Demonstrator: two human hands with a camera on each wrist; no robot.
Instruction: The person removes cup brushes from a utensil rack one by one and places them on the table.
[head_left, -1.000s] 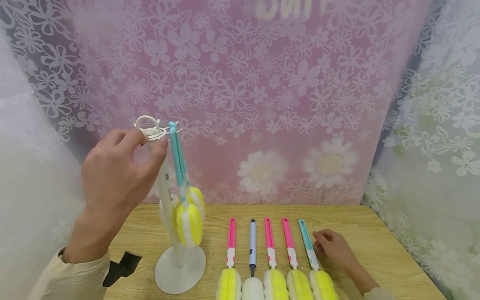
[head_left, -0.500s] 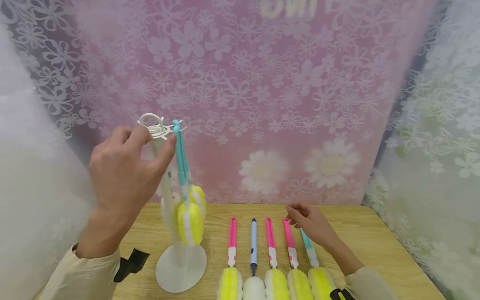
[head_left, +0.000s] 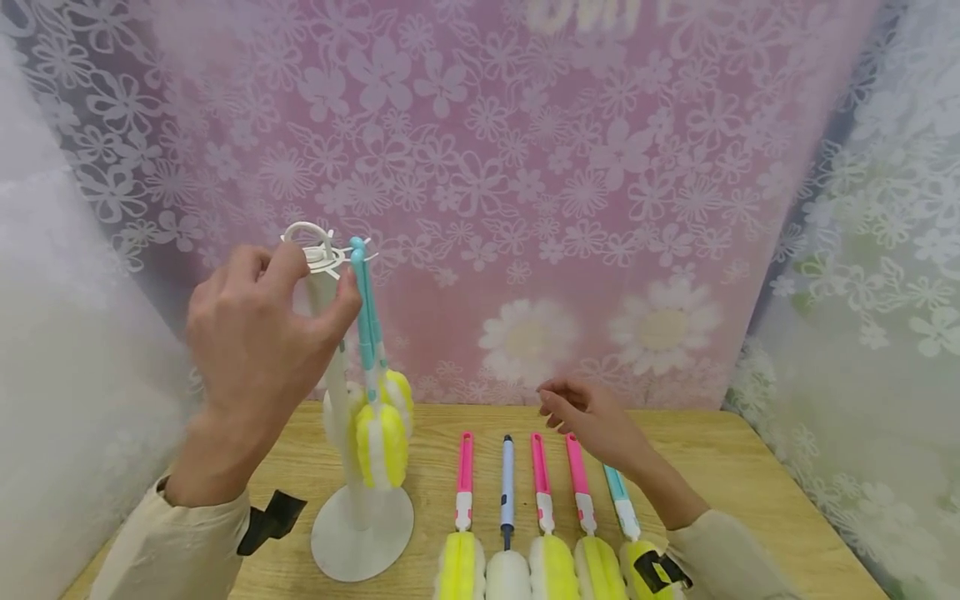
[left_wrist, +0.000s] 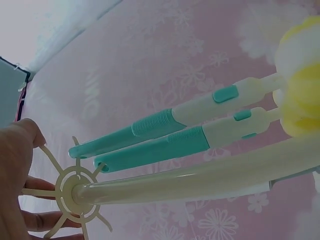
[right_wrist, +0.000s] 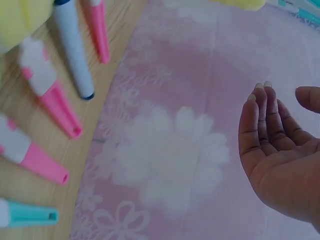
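Observation:
My left hand (head_left: 247, 333) grips the hooked top ring (head_left: 324, 258) of a white rack (head_left: 362, 546). In the left wrist view its thumb (left_wrist: 31, 131) lies at one hook and other fingers pass behind the ring. Two bottle brushes with teal handles (left_wrist: 150, 132) hang side by side from neighbouring hooks, their yellow-and-white sponge heads (head_left: 382, 446) down beside the pole. My right hand (head_left: 592, 421) is in the air over the upper ends of the brushes on the table, fingers loosely bent and holding nothing.
A row of sponge brushes lies on the wooden table (head_left: 727, 467): a pink brush (head_left: 466, 467), a blue brush (head_left: 507, 483) with a white head, two more pink ones and a teal brush (head_left: 619, 496). Flowered cloth (head_left: 465, 167) stands behind the table.
My right hand has risen from beside the teal brush and moved left across the handles. The left hand stays at the rack's top; the view has shifted slightly.

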